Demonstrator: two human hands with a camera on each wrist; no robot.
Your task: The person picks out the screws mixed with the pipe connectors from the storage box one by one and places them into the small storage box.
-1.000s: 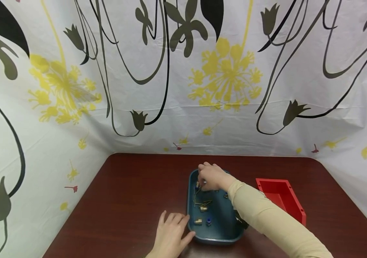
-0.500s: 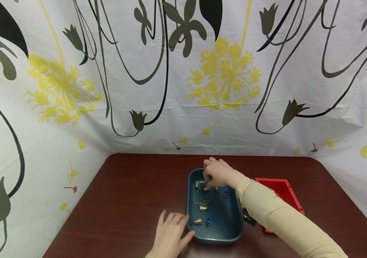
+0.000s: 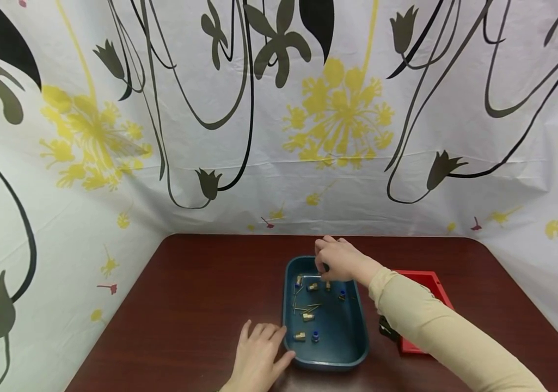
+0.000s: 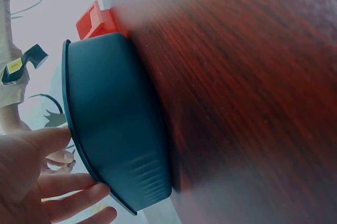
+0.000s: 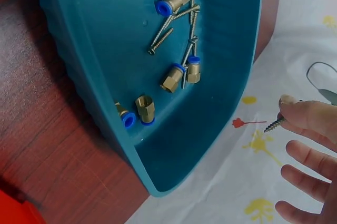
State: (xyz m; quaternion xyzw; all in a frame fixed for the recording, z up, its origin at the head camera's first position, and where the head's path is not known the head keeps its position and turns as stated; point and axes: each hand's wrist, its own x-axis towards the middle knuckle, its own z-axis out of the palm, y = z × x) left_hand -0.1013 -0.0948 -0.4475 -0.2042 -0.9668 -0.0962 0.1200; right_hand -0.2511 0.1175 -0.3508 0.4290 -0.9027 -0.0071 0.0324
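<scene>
A blue-green tray (image 3: pixel 339 351) stands on the table with brass fittings (image 5: pixel 171 78) with blue collars and several screws (image 5: pixel 161 41) lying in it. Above the tray's far end, my right hand (image 3: pixel 339 260) pinches a screw (image 5: pixel 274 124) between thumb and index finger, its threaded tip sticking out; the other fingers are spread. My left hand (image 3: pixel 259 354) rests at the tray's near left side. In the left wrist view its thumb and fairly straight fingers (image 4: pixel 73 203) touch the tray's rim.
A red bin (image 3: pixel 428 277) stands to the right of the tray, partly hidden by my right sleeve (image 3: pixel 430 326). A small black device (image 3: pixel 387 329) is worn at the right wrist. Floral cloth (image 3: pixel 259 147) hangs behind the dark brown table (image 3: pixel 210 294).
My right hand has risen from among the parts in the tray and shifted right toward its far right corner, uncovering fittings there. The left hand stays at the tray.
</scene>
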